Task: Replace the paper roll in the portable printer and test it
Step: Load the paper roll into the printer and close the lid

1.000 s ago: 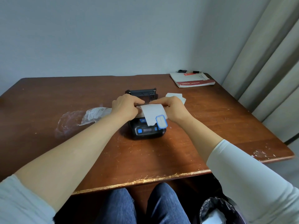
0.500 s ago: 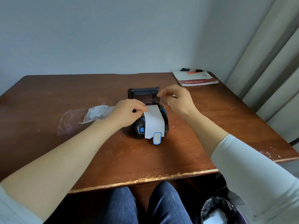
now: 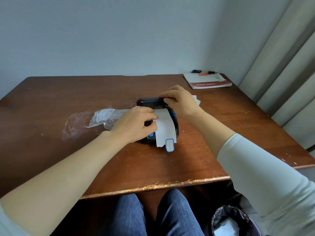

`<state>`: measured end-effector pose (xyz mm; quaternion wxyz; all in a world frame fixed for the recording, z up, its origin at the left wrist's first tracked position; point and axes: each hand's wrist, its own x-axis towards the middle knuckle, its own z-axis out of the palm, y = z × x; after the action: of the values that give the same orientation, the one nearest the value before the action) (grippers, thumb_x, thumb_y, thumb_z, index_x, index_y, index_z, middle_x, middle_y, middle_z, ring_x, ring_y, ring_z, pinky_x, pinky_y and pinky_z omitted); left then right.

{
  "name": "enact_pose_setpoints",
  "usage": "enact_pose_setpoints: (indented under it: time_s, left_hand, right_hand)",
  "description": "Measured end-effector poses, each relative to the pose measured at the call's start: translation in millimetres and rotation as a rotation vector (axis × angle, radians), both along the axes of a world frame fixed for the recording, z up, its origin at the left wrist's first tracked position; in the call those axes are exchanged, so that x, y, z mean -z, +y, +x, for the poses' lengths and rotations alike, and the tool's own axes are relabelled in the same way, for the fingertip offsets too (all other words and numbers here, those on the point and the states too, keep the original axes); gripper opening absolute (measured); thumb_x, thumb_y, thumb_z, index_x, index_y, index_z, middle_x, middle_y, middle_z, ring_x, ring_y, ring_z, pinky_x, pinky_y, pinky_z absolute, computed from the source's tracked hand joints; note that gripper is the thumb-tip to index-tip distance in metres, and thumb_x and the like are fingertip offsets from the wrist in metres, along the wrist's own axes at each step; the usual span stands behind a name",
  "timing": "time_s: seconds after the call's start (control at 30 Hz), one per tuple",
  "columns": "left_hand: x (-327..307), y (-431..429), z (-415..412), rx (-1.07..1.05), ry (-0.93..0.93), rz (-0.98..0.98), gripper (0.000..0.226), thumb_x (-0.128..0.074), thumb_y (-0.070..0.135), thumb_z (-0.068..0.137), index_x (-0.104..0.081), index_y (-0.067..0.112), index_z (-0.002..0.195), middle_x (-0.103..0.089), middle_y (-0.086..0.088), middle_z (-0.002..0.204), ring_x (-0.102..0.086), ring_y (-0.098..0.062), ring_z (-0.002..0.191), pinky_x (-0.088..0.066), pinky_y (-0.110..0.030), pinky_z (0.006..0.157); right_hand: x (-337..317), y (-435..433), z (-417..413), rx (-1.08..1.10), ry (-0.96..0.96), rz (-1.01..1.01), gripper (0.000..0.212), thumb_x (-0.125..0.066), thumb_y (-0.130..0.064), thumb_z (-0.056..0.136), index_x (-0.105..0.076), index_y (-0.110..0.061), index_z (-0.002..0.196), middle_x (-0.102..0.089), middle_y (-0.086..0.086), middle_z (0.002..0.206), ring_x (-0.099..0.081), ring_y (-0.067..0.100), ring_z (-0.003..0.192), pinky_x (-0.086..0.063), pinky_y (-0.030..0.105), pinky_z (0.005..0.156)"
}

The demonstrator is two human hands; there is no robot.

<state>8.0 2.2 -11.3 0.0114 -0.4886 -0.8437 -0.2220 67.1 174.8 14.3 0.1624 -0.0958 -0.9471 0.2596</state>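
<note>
A small black portable printer [image 3: 176, 128] with blue buttons sits mid-table. Its lid [image 3: 150, 102] stands tilted up at the back. A white paper strip [image 3: 164, 126] runs out of the printer and hangs over its front, ending in a blue-edged sticker [image 3: 169, 145]. My left hand [image 3: 134, 124] lies on the printer's left side, its thumb pressing the strip's upper left corner. My right hand [image 3: 180, 101] grips the top right edge of the lid. The roll inside is hidden.
Crumpled clear plastic wrapping [image 3: 102, 118] lies left of the printer. A red-and-white booklet [image 3: 207, 80] and a pen [image 3: 203, 71] sit at the far right corner. White paper scraps [image 3: 196, 99] peek out behind my right hand. A black-lined bin [image 3: 228, 222] stands under the table's right side.
My right hand let go of the paper, rose to the lid and now grips its top edge. The strip has dropped down over the printer's front. My left hand stays on the paper.
</note>
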Motion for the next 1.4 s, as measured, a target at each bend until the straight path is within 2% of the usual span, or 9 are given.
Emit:
enact_pose_setpoints:
  time_s: [0.17,0.3,0.43,0.5,0.63,0.8,1.07,1.2,1.4]
  left_hand:
    - [7,-8,8,-0.013,0.129,0.116,0.049,-0.036,0.038,0.079,-0.074,0.015,0.099,-0.058,-0.004,0.089,-0.053,-0.022,0.084,-0.053,-0.041,0.063]
    - [10,-11,8,-0.039,0.16,0.164,0.047,-0.037,0.033,0.078,-0.074,0.014,0.099,-0.05,-0.004,0.079,-0.04,-0.016,0.079,-0.048,-0.035,0.057]
    - [5,-12,10,-0.135,0.03,0.293,0.023,-0.051,0.016,0.082,-0.073,0.011,0.088,-0.055,-0.003,0.084,-0.046,-0.012,0.079,-0.034,-0.018,0.061]
    - [0,-9,8,-0.283,-0.136,0.397,0.015,-0.052,0.015,0.085,-0.067,0.013,0.088,-0.057,0.0,0.093,-0.048,-0.007,0.077,-0.038,-0.017,0.066]
    - [-7,4,-2,-0.429,-0.438,0.414,0.037,-0.048,0.03,0.093,-0.058,0.014,0.125,-0.055,0.001,0.127,-0.05,-0.009,0.107,-0.035,-0.023,0.089]
    - [-4,15,-6,-0.437,-0.675,0.416,0.046,-0.057,0.024,0.09,-0.049,0.01,0.134,-0.049,-0.004,0.142,-0.044,-0.02,0.131,-0.032,-0.029,0.107]
    - [-6,17,-6,-0.481,-0.813,0.467,0.032,-0.062,0.01,0.086,-0.061,0.01,0.118,-0.059,-0.003,0.126,-0.049,-0.022,0.121,-0.042,-0.027,0.094]
    - [-8,17,-8,-0.481,-0.848,0.471,0.051,-0.063,0.008,0.085,-0.048,0.009,0.134,-0.047,-0.006,0.143,-0.043,-0.022,0.131,-0.037,-0.033,0.108]
    - [-7,17,-7,-0.488,-0.936,0.492,0.047,-0.061,0.009,0.086,-0.051,0.012,0.132,-0.05,-0.005,0.14,-0.047,-0.022,0.127,-0.04,-0.036,0.106]
  right_hand:
    - [2,-3,12,-0.012,0.012,-0.036,0.029,-0.051,-0.005,0.09,-0.066,-0.01,0.114,-0.058,0.012,0.121,-0.055,0.024,0.114,-0.041,0.03,0.098]
    - [4,-5,18,-0.007,0.015,-0.049,0.026,-0.052,-0.006,0.091,-0.068,-0.01,0.111,-0.06,0.011,0.118,-0.057,0.022,0.107,-0.043,0.025,0.09]
    - [8,-5,21,0.027,0.025,-0.078,0.025,-0.051,-0.007,0.092,-0.068,-0.01,0.111,-0.062,0.009,0.117,-0.051,0.013,0.093,-0.036,0.013,0.076]
    - [11,-5,21,0.034,0.034,-0.098,0.025,-0.051,-0.008,0.092,-0.068,-0.01,0.11,-0.062,0.009,0.116,-0.048,0.01,0.09,-0.034,0.007,0.071]
    - [13,-8,20,0.07,0.034,-0.161,0.024,-0.052,-0.01,0.092,-0.068,-0.011,0.109,-0.063,0.009,0.113,-0.056,0.015,0.092,-0.04,0.019,0.082]
    - [11,-10,17,0.141,0.048,-0.309,0.021,-0.058,-0.011,0.089,-0.068,-0.009,0.107,-0.069,0.007,0.111,-0.059,0.012,0.093,-0.046,0.023,0.091]
    - [17,-11,12,0.238,0.064,-0.464,0.022,-0.064,-0.009,0.085,-0.068,-0.01,0.106,-0.054,-0.015,0.076,-0.053,0.007,0.079,-0.048,0.019,0.078]
    - [21,-9,10,0.317,0.033,-0.658,0.034,-0.068,-0.012,0.082,-0.062,-0.012,0.115,-0.058,-0.002,0.097,-0.056,0.017,0.101,-0.05,0.034,0.096]
    - [21,-12,9,0.357,-0.024,-0.835,0.038,-0.064,-0.01,0.085,-0.056,-0.012,0.122,-0.059,0.012,0.119,-0.061,0.025,0.107,-0.052,0.036,0.093]
